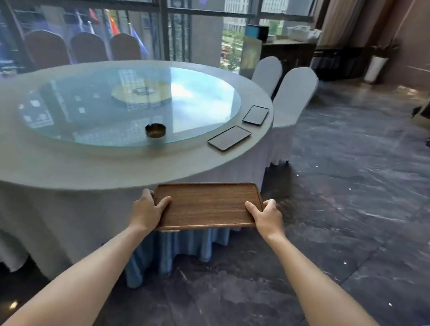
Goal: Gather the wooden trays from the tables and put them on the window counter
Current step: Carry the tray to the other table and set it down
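I hold a brown wooden tray (207, 205) level in front of me, just off the near edge of the round table (47, 165). My left hand (148, 209) grips its left short side and my right hand (266, 217) grips its right short side, thumbs on top. Beneath it something else wooden shows at the front left corner, though I cannot tell what. Two more dark trays lie on the table's right rim: one nearer (229, 137), one farther (255, 115). The window counter (289, 44) stands at the back by the glass.
A glass turntable (93, 111) with a dark ashtray (155, 130) covers the table's middle. White-covered chairs (292, 96) stand at the table's right, red ones (47, 47) at the far side. Dark stone floor stretches to the right. A potted plant (377, 64) stands beyond the counter.
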Demonstrator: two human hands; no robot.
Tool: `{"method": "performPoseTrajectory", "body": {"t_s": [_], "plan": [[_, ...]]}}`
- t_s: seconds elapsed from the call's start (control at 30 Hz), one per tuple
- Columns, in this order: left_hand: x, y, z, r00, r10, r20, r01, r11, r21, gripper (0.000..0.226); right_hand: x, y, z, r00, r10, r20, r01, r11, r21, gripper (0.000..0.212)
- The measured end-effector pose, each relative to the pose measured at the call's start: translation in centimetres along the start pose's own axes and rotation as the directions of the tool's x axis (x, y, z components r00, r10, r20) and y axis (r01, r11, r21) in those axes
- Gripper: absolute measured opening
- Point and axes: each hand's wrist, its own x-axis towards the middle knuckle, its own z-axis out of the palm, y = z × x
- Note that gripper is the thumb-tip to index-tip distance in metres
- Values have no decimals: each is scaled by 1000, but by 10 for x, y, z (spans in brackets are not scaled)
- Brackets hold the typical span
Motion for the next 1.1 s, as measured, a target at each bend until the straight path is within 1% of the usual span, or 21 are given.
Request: {"method": "performPoseTrajectory", "body": {"t_s": [0.23, 0.4, 0.57, 0.67, 0.83, 0.93, 1.1], "plan": [[130, 52, 54, 997, 21, 72, -25, 998, 56, 49, 133, -14, -3, 998, 41, -43, -43, 998, -51, 63], [205, 77, 110, 997, -5, 71, -1, 997, 76, 49, 237, -9, -3, 999, 39, -8, -40, 995, -94, 64], [270, 106, 169, 993, -122, 10, 121, 990, 70, 50, 352, -8, -4, 994, -28, 102, 47, 981, -186, 62], [303, 127, 200, 977, -213, -19, 214, 975, 57, 50, 418, -12, -9, 980, -70, 186, 114, 965, -237, 60], [347, 152, 246, 942, -334, -40, 335, 942, 23, 49, 517, -25, -13, 945, -129, 300, 225, 923, -313, 58], [372, 156, 265, 918, -392, -61, 394, 919, 7, 46, 565, -29, -1, 916, -159, 369, 293, 893, -343, 51], [415, 151, 290, 878, -473, -71, 476, 879, 21, 46, 632, -29, 34, 864, -141, 483, 363, 840, -404, 39]]}}
